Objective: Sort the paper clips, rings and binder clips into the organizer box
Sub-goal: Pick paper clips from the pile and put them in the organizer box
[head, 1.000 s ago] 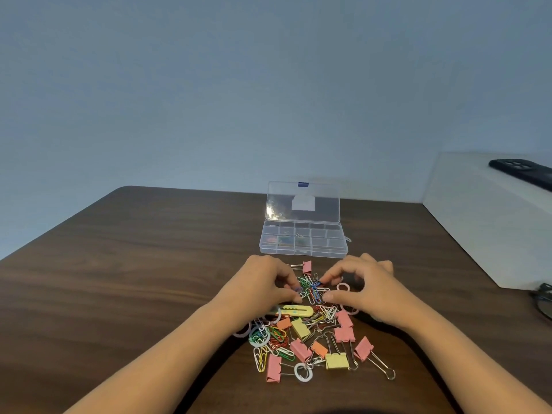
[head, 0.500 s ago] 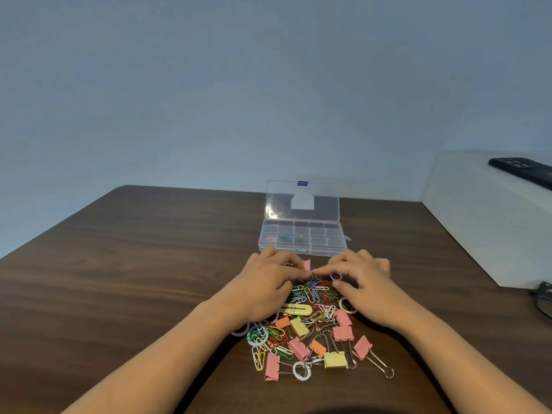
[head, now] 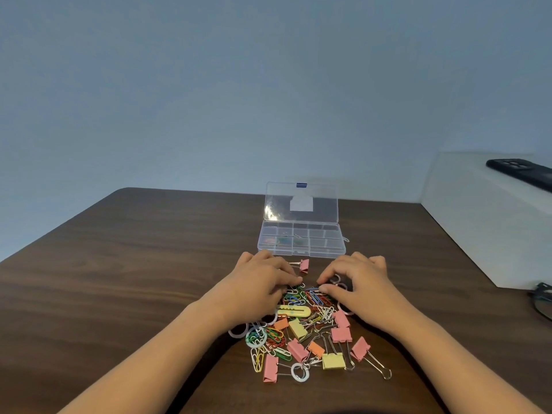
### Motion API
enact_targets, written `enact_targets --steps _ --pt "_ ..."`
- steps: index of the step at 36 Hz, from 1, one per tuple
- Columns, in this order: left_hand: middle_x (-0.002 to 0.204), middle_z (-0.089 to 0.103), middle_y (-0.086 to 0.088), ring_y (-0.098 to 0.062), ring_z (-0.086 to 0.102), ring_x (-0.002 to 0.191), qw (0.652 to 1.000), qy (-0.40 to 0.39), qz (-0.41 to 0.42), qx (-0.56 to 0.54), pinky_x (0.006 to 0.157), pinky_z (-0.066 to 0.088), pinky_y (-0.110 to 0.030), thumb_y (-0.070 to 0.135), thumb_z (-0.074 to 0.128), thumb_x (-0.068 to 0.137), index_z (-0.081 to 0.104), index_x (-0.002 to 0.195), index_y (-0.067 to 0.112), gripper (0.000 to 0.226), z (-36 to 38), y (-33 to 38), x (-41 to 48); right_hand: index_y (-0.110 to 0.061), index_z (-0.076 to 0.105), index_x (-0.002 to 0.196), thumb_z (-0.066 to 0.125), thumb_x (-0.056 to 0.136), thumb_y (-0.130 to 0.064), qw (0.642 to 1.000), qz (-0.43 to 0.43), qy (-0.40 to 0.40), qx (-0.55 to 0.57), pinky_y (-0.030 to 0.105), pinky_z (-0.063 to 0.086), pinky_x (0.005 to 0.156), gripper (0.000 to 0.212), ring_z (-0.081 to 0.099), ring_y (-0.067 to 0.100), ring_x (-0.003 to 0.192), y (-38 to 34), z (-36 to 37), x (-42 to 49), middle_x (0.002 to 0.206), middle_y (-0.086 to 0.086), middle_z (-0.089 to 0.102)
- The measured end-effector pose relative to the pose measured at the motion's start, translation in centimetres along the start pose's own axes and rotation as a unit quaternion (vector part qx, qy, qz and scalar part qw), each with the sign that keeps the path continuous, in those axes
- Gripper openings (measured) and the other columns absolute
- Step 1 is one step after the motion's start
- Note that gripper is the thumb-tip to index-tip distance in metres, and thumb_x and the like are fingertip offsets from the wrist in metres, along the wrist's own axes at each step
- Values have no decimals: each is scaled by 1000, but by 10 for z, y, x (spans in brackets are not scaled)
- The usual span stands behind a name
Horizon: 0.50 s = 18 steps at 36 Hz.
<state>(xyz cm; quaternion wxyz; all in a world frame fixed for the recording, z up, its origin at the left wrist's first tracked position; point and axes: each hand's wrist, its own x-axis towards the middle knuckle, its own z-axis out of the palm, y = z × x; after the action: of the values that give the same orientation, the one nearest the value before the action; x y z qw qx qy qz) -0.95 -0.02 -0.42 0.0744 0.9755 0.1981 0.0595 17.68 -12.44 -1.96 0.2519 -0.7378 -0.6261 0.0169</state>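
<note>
A mixed pile lies on the dark wooden table (head: 119, 279): coloured paper clips (head: 301, 300), pink and yellow binder clips (head: 342, 334), and several rings, among them a white ring (head: 299, 372). One pink binder clip (head: 304, 265) lies apart, nearer the box. The clear organizer box (head: 301, 253) stands behind the pile with its lid up and a few small items in its left compartments. My left hand (head: 260, 282) has curled fingers down on the far paper clips; its grip is hidden. My right hand (head: 355, 282) pinches at a blue paper clip with thumb and forefinger.
A white block (head: 478, 219) stands at the right with a black phone (head: 519, 174) on top. Glasses (head: 543, 303) lie at the table's right edge. A large yellow clip (head: 294, 311) sits in the pile's middle.
Both hands stay at the far end of the pile. Their fingertips, which met near the lone pink binder clip, have drawn slightly apart and down onto the paper clips.
</note>
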Motion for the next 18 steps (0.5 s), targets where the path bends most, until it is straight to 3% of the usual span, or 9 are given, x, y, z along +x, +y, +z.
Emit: enact_targets --steps 3,9,18 --pt "128 47 25 -3 32 117 1000 0 -5 -1 88 19 -27 38 44 99 50 133 44 35 1 -2 0 -43 68 100 59 88 -51 1000 5 1 1 31 22 91 17 41 -5 100 0 -1 -1 95 -30 57" --pt "128 47 22 -4 33 117 1000 -16 -23 -7 94 23 -29 53 48 92 48 134 44 43 0 -2 0 -46 68 104 58 81 -65 1000 17 0 -16 34 27 93 32 43 -3 100 -6 0 -1 98 -25 59" --pt "124 46 21 -3 33 116 996 -26 -40 -70 103 23 -32 52 60 85 49 135 43 52 -1 -5 -3 -43 68 110 57 70 -77 997 41 4 -66 35 29 92 54 45 1 100 -18 0 -2 104 -20 62"
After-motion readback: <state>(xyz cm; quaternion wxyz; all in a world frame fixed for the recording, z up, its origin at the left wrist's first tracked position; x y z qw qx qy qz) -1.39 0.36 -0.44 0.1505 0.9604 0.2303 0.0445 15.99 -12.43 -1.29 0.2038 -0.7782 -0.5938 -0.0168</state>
